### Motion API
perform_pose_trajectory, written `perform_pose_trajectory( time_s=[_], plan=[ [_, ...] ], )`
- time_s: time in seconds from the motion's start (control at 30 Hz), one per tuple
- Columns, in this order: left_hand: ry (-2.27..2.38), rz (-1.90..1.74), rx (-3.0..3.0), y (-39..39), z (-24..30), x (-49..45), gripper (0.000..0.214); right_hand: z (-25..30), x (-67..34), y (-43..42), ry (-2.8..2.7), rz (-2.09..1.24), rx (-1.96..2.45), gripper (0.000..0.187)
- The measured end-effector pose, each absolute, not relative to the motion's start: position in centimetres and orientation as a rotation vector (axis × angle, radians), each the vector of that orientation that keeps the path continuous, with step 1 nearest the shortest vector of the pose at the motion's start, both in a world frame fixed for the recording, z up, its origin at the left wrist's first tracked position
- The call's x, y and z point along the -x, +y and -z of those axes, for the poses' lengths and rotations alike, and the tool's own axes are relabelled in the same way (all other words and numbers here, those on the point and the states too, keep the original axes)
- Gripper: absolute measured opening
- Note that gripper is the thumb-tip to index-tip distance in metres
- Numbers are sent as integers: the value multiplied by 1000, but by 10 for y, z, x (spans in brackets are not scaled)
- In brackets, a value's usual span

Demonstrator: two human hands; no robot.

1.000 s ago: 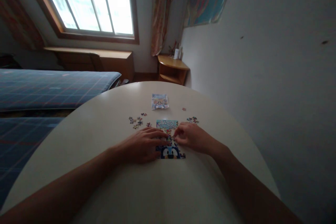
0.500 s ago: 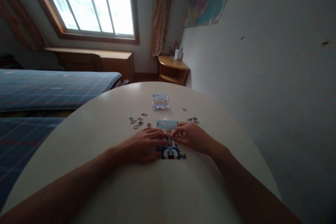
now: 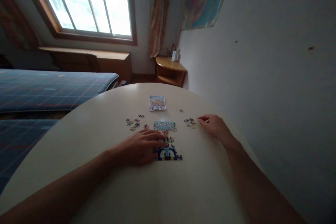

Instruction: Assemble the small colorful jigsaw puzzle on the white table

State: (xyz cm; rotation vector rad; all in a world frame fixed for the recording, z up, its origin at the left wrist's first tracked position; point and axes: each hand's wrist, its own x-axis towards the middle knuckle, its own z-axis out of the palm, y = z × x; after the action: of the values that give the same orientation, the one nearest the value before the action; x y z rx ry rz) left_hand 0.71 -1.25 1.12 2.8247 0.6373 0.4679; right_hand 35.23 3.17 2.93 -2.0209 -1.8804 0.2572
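A partly joined jigsaw puzzle (image 3: 168, 154) lies on the white table, with a blue cartoon dog face along its near edge and a lettered strip at its far edge. My left hand (image 3: 143, 145) rests flat over its left side, fingers stretched out, covering part of the middle. To the right, my right hand (image 3: 214, 126) pinches a small pale-edged puzzle piece (image 3: 207, 120) between thumb and fingers. Just left of those fingertips is a small cluster of loose puzzle pieces (image 3: 190, 123). Another loose group (image 3: 133, 124) lies beyond my left hand.
A printed picture sheet or packet (image 3: 157, 103) lies farther back on the round white table (image 3: 110, 189). One single piece (image 3: 181, 111) sits to its right. A wall (image 3: 262, 87) runs along the right; a blue plaid mattress (image 3: 52, 89) is on the left.
My right hand has moved away from the puzzle, rightward and slightly farther off, to beside the right-hand loose pieces. My left hand stays on the puzzle. The view has shifted slightly.
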Motion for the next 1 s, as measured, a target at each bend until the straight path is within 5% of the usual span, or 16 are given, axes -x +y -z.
perform_pose_trajectory(
  time_s=[1.0],
  plan=[
    [666, -416, -2834, -14, -11, -7, 50, -42, -317, 16, -2241, -590, 1715, 12]
  ],
)
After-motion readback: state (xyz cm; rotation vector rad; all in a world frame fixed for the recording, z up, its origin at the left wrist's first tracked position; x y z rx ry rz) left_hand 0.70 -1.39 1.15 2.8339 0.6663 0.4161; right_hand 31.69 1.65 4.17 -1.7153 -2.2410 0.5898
